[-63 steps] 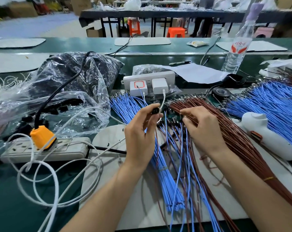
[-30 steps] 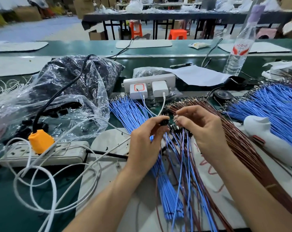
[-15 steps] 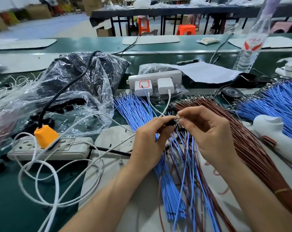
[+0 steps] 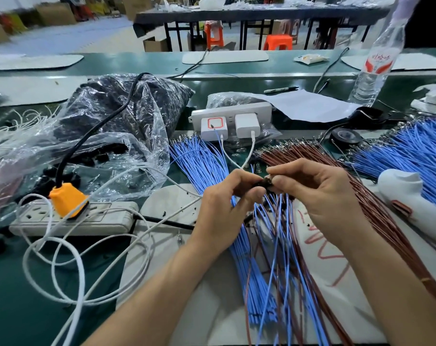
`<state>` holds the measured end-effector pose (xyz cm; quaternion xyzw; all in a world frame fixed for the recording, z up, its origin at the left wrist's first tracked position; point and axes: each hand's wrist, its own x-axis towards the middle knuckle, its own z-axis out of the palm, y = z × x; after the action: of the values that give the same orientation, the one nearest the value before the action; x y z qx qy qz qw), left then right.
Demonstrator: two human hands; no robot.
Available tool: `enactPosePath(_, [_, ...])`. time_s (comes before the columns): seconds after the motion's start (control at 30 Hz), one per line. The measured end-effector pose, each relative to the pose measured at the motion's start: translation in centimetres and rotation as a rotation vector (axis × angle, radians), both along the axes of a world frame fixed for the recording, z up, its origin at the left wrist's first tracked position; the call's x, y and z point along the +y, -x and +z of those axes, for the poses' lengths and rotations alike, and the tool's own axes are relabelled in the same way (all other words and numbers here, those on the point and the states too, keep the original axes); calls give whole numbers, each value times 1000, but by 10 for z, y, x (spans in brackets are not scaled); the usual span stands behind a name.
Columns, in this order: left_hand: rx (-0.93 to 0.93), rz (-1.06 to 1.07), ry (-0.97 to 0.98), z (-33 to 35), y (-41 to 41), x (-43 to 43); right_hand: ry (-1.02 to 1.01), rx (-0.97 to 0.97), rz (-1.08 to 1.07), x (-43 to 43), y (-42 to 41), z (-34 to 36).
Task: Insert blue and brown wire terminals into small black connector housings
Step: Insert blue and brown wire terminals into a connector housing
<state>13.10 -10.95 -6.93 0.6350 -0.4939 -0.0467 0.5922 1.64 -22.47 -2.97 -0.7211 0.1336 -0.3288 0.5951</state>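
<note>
My left hand (image 4: pixel 224 208) pinches a small black connector housing (image 4: pixel 261 183) between thumb and fingers, above the white mat. My right hand (image 4: pixel 322 196) pinches a wire's terminal end right at the housing, fingertips touching my left fingers; the wire's colour is hidden by the fingers. Below the hands lies a mixed pile of blue and brown wires (image 4: pixel 282 258). A bundle of blue wires (image 4: pixel 199 161) fans out to the left, a brown wire bundle (image 4: pixel 361 196) runs to the right.
A clear bag of black housings (image 4: pixel 117 116) sits at the left. A white power strip with an orange plug (image 4: pixel 69 216) and white cables lie front left. Chargers (image 4: pixel 229 123), black tape roll (image 4: pixel 346 137), more blue wires (image 4: pixel 416 151), a white tool (image 4: pixel 416 203) and a bottle (image 4: pixel 376 58) stand behind and right.
My right hand left the brown bundle with a wire and came to the housing in my left hand. Both hands now meet, fingertips together.
</note>
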Motion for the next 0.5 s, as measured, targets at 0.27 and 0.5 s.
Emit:
enactPosePath(0.27, [94,-45,-7,-2,0,0,-30,38,14,1,-2,-6])
enactPosePath(0.5, [167,-81,-11,-4,0,2,-169,73,85,-3,-2,-11])
